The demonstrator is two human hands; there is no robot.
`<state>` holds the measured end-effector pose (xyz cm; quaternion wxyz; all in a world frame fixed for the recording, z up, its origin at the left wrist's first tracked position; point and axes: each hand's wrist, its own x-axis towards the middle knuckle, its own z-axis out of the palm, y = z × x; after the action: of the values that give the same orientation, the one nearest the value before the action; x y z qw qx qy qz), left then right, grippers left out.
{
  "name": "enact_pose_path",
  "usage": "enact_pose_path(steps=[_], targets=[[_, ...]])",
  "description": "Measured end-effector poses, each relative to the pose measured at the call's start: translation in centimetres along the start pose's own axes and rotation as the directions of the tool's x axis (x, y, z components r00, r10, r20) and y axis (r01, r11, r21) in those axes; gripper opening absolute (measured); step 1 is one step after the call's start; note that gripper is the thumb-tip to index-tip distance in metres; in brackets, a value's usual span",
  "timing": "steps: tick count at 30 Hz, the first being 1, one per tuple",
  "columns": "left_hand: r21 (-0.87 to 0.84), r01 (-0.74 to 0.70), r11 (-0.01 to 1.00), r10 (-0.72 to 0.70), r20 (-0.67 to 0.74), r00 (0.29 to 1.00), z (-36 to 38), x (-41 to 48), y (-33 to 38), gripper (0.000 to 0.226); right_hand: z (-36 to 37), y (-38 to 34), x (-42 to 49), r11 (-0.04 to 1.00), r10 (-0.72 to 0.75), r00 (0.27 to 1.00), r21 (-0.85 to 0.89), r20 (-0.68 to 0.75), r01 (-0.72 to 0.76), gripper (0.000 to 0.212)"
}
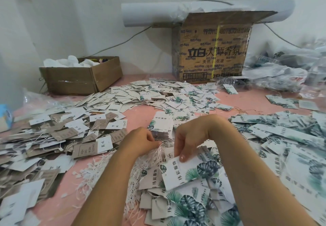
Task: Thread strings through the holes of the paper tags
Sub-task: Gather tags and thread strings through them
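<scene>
The left hand [142, 141] pinched a few white strings [159, 146] just at 9 o'clock from the right hand [187, 141], whose thumb and fingers gripped a leaf-printed tag [190, 173] slanting toward 4 o'clock over the tabletop [139, 114].

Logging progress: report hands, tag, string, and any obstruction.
Left hand pinches white strings. Right hand grips leaf-print tag at its top. Cannot tell if threaded. Loose tags heaped round both hands.
</scene>
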<state>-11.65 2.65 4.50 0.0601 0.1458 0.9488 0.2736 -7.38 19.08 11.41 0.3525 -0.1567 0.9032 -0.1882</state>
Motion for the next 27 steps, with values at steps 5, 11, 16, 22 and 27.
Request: enact_pose_path(steps=[5, 11, 16, 22, 27], targets=[[0.017, -0.006, 1.0, 0.006, 0.041, 0.999, -0.1, 0.0, 0.2, 0.014, -0.3, -0.2, 0.1, 0.994, 0.082, 0.996, -0.068, -0.033, -0.084, 0.026], [-0.096, -0.025, 0.995, 0.027, 0.012, 1.0, -0.7, 0.1, 0.4, 0.012, -0.6, 0.4, 0.2, 0.997, 0.079, 0.951, 0.029, -0.298, -0.074, 0.022], [-0.145, -0.041, 0.989, 0.038, -0.025, 0.999, -1.0, 0.4, 0.4, 0.024, -0.6, 0.4, 0.6, 0.99, 0.072, 0.916, 0.142, -0.395, -0.016, 0.027], [-0.03, -0.072, 0.997, 0.072, 0.006, 0.997, 0.4, 0.2, 0.4, 0.017, -0.6, 0.7, 0.6, 0.993, 0.072, 0.909, 0.112, -0.41, -0.028, 0.025], [-0.039, -0.121, 0.992, 0.119, -0.046, 0.992, 0.6, 0.3, 0.5, 0.015, -0.6, 0.7, 0.6, 0.995, 0.056, 0.906, 0.102, -0.42, -0.014, 0.023]])
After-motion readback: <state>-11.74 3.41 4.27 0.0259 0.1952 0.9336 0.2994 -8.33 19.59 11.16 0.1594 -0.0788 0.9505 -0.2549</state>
